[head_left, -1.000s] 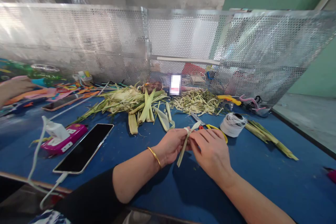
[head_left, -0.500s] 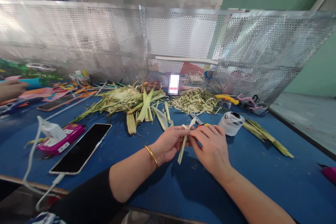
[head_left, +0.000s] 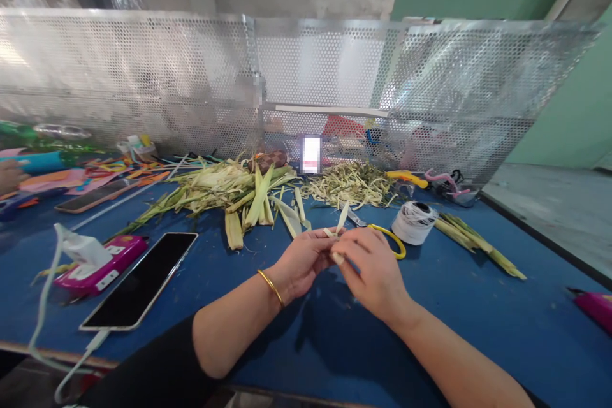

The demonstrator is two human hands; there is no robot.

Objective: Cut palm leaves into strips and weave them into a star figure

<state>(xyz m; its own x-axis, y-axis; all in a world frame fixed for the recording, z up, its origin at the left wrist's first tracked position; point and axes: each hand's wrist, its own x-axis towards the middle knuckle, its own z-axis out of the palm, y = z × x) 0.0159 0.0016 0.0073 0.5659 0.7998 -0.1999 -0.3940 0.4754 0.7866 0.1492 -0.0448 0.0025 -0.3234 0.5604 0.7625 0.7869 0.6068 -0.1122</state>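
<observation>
Over the blue table, my left hand is closed on a pale plant-leaf strip, whose tips stick up above the fingers. My right hand pinches the same strip from the other side, close against the left fingertips. Most of the strip is hidden by the fingers. Just beyond the hands lie yellow-handled scissors, partly covered by the right hand. A spool of white string stands to their right.
Behind lie a heap of leaf strips and a pile of shreds. At left are a phone on a charging cable and a magenta power strip. A perforated metal screen runs along the back. Another person's hand is at far left.
The strip's lower end, hanging below my fingers before, is now folded up into the right hand's grip. The scissors' yellow handle shows more. The view has shifted slightly.
</observation>
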